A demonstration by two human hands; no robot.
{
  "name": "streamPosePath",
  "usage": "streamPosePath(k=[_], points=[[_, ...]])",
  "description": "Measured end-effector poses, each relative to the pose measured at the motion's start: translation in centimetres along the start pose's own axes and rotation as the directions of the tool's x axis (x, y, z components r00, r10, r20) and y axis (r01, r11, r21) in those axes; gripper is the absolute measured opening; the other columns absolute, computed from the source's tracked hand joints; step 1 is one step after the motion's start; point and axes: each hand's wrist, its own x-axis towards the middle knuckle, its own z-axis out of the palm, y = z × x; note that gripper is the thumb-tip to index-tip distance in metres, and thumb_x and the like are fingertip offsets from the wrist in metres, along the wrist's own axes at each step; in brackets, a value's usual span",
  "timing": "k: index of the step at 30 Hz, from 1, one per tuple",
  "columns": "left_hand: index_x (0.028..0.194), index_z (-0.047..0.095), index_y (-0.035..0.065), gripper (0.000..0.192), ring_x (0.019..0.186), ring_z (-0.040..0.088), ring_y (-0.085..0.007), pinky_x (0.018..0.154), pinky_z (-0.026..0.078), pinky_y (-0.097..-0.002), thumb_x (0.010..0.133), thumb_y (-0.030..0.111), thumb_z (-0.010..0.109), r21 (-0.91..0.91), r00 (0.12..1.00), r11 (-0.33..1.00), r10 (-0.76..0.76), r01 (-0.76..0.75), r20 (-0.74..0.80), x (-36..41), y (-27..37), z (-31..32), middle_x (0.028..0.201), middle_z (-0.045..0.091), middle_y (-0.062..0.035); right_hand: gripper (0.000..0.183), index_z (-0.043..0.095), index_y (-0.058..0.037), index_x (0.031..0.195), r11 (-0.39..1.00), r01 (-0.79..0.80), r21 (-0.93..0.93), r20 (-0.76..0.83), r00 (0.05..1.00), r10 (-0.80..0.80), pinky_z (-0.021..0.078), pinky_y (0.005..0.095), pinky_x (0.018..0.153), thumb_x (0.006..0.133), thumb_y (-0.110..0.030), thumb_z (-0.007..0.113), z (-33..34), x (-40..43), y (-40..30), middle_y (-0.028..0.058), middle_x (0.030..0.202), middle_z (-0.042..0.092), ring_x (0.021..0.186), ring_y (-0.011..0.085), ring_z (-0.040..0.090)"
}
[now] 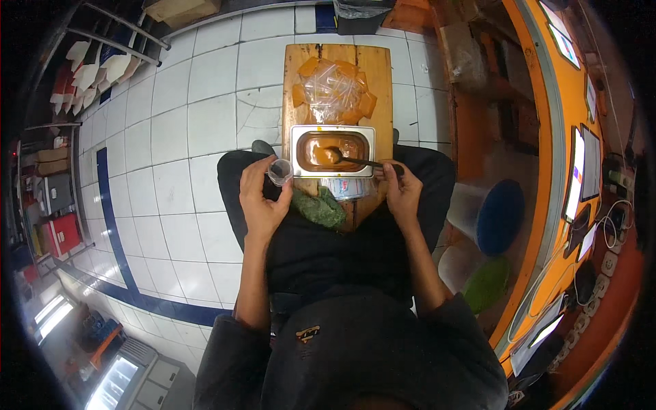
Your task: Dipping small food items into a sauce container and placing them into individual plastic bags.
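My left hand (264, 197) holds a small clear plastic cup (280, 171) by its sides, at the left edge of a rectangular steel pan (333, 128). Orange-brown sauce (320, 153) covers the pan's bottom. In my right hand (401, 189) is the handle of a dark spoon (360, 161), whose bowl dips into the sauce. Past the pan, a clear plastic bag (332, 92) lies among several orange sauce packets (365, 105). On the near side sit a green cloth (322, 209) and a printed package (344, 188), partly hidden by the pan.
Everything rests on a narrow wooden bench (380, 66) between my knees. White floor tiles (169, 138) spread to the left. At right runs an orange counter (556, 154) with tablets (575, 174) and cables; a blue-topped stool (501, 218) stands below it. Shelving (59, 189) lines the far left.
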Motion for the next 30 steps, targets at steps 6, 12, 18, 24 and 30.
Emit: streamPosePath(k=[6, 12, 18, 24, 30], points=[[0.116, 0.067, 0.0017, 0.043, 0.105, 0.065, -0.0337, 0.092, 0.052, -0.0409, 0.075, 0.006, 0.078, -0.027, 0.999, 0.999, -0.032, 0.033, 0.011, 0.0, -0.1, -0.2, 0.112, 0.070, -0.0144, 0.027, 0.072, 0.0016, 0.108, 0.994, -0.100, 0.042, 0.135, 0.986, 0.094, 0.0479, 0.0208, 0.059, 0.104, -0.023, 0.062, 1.6, 1.1, 1.0, 0.0067, 0.088, 0.075, 0.067, 0.0046, 0.061], [0.120, 0.067, 0.0014, 0.044, 0.104, 0.066, -0.0323, 0.092, 0.052, -0.0398, 0.077, 0.006, 0.077, -0.042, 0.998, 0.997, -0.065, 0.065, 0.005, -0.2, -0.9, -0.4, 0.113, 0.070, -0.0152, 0.027, 0.072, -0.0013, 0.108, 0.937, -0.289, 0.198, 0.144, 0.954, 0.264, 0.0373, 0.0216, 0.051, 0.104, -0.026, 0.062, 0.9, 1.4, 0.4, 0.0048, 0.085, 0.075, 0.057, 0.0011, 0.045], [0.120, 0.067, 0.0006, 0.044, 0.104, 0.067, -0.0279, 0.092, 0.052, -0.0360, 0.077, 0.005, 0.078, -0.118, 0.994, 0.987, -0.109, 0.110, 0.012, -0.2, -1.5, -0.1, 0.112, 0.070, -0.0151, 0.029, 0.072, -0.0037, 0.112, 0.867, -0.410, 0.283, 0.170, 0.911, 0.375, 0.0365, 0.0214, 0.052, 0.103, -0.030, 0.064, -0.8, 1.6, 0.8, 0.0070, 0.094, 0.077, 0.057, 0.0025, 0.043], [0.119, 0.067, 0.0006, 0.044, 0.103, 0.067, -0.0276, 0.091, 0.052, -0.0351, 0.077, 0.005, 0.078, -0.154, 0.994, 0.983, -0.098, 0.104, 0.044, 0.6, -1.5, 0.6, 0.111, 0.070, -0.0151, 0.029, 0.072, -0.0068, 0.112, 0.808, -0.450, 0.380, 0.168, 0.893, 0.418, 0.0335, 0.0206, 0.053, 0.103, -0.033, 0.062, -2.1, 1.7, -0.2, 0.0081, 0.099, 0.077, 0.058, 0.0031, 0.043], [0.116, 0.069, 0.0016, 0.042, 0.103, 0.067, -0.0312, 0.092, 0.053, -0.0372, 0.076, 0.008, 0.080, -0.161, 0.991, 0.983, -0.073, 0.090, 0.108, 2.2, -0.2, 2.1, 0.110, 0.070, -0.0159, 0.029, 0.070, -0.0049, 0.115, 0.830, -0.348, 0.436, 0.147, 0.937, 0.316, 0.0331, 0.0207, 0.052, 0.104, -0.031, 0.062, -3.7, 1.8, -4.7, 0.0095, 0.099, 0.077, 0.059, 0.0030, 0.044]])
